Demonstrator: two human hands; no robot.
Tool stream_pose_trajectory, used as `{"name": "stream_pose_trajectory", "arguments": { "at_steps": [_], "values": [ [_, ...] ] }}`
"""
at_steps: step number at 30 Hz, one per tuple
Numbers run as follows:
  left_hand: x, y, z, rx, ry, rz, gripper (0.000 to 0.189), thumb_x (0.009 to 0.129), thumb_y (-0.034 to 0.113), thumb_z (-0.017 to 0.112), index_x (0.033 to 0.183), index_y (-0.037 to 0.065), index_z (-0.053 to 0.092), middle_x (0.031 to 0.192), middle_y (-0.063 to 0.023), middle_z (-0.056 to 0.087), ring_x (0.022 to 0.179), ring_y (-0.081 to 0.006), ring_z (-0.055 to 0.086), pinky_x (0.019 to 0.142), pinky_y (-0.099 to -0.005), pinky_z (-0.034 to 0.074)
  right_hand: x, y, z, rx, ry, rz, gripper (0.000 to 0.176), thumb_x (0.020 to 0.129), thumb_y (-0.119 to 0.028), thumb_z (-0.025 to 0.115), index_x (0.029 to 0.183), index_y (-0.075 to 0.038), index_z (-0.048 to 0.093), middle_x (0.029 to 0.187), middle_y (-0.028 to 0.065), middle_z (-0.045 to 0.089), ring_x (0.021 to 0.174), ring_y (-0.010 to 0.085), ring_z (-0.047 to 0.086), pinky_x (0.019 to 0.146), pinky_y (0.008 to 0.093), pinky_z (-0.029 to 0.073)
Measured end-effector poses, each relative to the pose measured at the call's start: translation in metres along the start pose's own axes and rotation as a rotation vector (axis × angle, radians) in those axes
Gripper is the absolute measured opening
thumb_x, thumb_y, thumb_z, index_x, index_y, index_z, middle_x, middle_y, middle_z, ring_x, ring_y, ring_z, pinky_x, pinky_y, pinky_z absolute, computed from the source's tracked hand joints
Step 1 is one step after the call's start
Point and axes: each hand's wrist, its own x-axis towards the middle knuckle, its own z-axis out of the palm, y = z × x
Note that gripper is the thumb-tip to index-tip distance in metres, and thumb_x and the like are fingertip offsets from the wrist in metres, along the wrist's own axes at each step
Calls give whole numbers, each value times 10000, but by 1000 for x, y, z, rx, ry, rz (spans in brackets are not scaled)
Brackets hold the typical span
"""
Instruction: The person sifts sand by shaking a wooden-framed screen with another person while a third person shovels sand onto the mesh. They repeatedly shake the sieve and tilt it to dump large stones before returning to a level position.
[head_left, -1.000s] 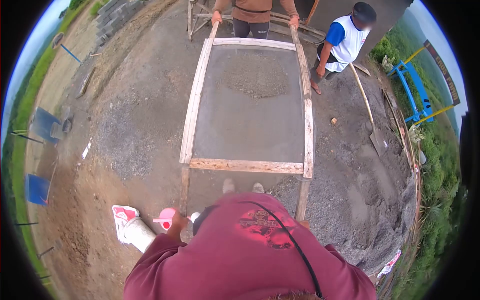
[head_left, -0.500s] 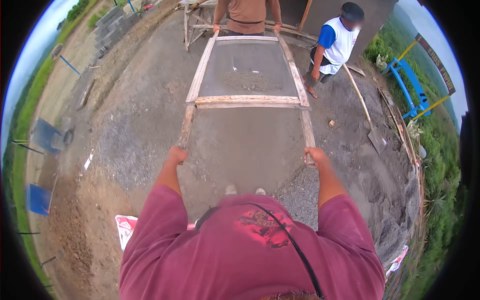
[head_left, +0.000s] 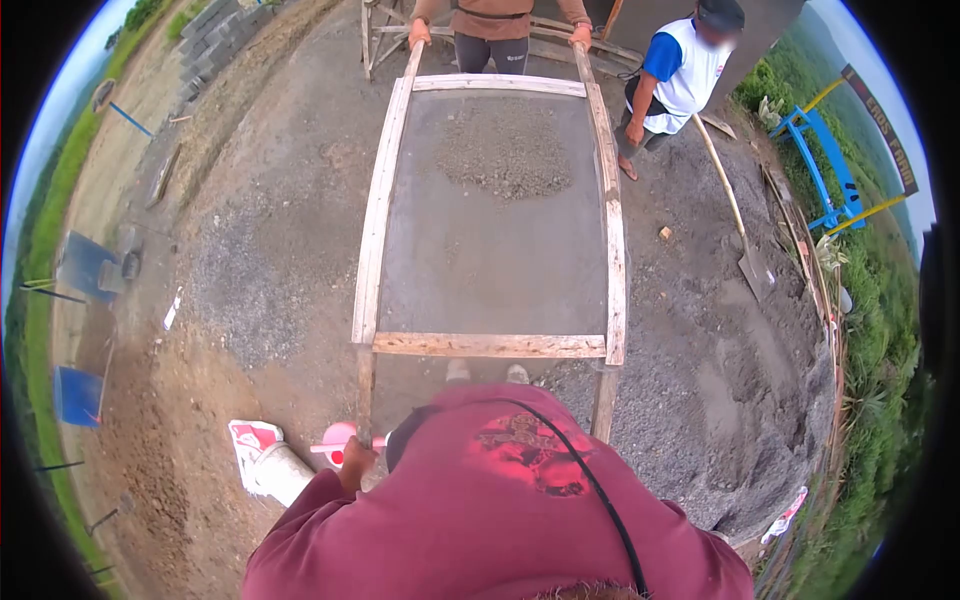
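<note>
A wooden-framed sand sieve is held level in front of me, its grey mesh between pale timber rails. Coarse grey gravel lies heaped on the far half of the mesh. My left hand is closed around the end of the near left handle, close against my body. The near right handle runs down behind my maroon shirt, which hides my right hand. At the far end, another person's two hands grip the opposite handles.
A person in a white and blue shirt stands at the far right, near a long-handled shovel. Dark sand is piled on my right. Left are a white bucket, blue containers and grey blocks.
The sieve has come toward me, its near bar now close to my body. The gravel is spread wider and more visible. My right hand has dropped out of sight behind the shirt.
</note>
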Motion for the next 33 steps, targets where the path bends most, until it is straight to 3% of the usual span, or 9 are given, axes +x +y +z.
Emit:
{"name": "stream_pose_trajectory", "arguments": {
  "at_steps": [6,7,9,10,15,19,26,31,33],
  "values": [
    [46,52,-5,133,-71,24,493,652,249,804,960,-88,618,930,-238,683,895,-345,687,718,-411,543,10,-68,-35,76,-162,-20,493,615,-326,791,884,74,689,845,219,698,859,326,698,732,417,534],
    [76,65,-3,12,13,57,436,659,265,767,874,-95,647,865,-231,693,848,-330,699,695,-410,550,108,-38,-2,55,-147,-219,442,644,-290,756,914,53,694,822,194,699,822,310,696,702,418,531],
    [79,171,-63,73,-23,64,528,670,237,734,1041,-116,604,960,-301,664,970,-413,660,801,-439,534,100,-150,-50,344,-66,-127,195,661,-132,688,756,37,669,667,145,639,591,241,651,497,387,505],
    [107,196,-74,120,159,171,338,680,204,629,865,-73,689,772,-242,684,812,-346,705,715,-423,548,95,-202,-77,537,-204,-183,156,683,-133,677,754,2,645,651,128,620,560,238,634,486,391,508],
    [121,335,-202,138,178,288,311,702,180,590,812,-96,678,790,-286,667,814,-360,700,707,-437,542,46,-375,-198,426,-182,-215,213,723,-199,659,882,-66,610,664,56,609,569,198,614,569,381,505],
    [119,305,-157,154,199,292,354,692,215,622,859,-92,672,859,-314,659,873,-402,680,758,-450,540,74,-335,-187,444,-220,-271,206,722,-181,657,855,-30,609,685,71,614,551,207,611,531,376,509],
    [44,76,19,64,45,64,619,657,219,769,1127,-112,539,1101,-333,609,1083,-424,603,890,-428,498,72,-42,-42,204,-21,-274,345,628,-196,724,794,102,672,735,211,673,698,280,681,591,377,513],
    [-3,81,2,51,22,-10,597,666,212,781,1108,-110,542,1094,-317,616,1079,-404,612,894,-410,496,24,-44,-46,83,-2,-117,455,614,-212,754,918,113,663,847,236,687,804,318,683,701,404,522],
    [31,102,-5,43,10,41,554,675,222,766,1100,-78,576,1055,-297,641,1028,-402,636,848,-420,516,105,-28,-22,248,-119,-110,439,625,-224,752,898,110,673,863,243,689,843,329,678,734,416,514]
  ]
}}
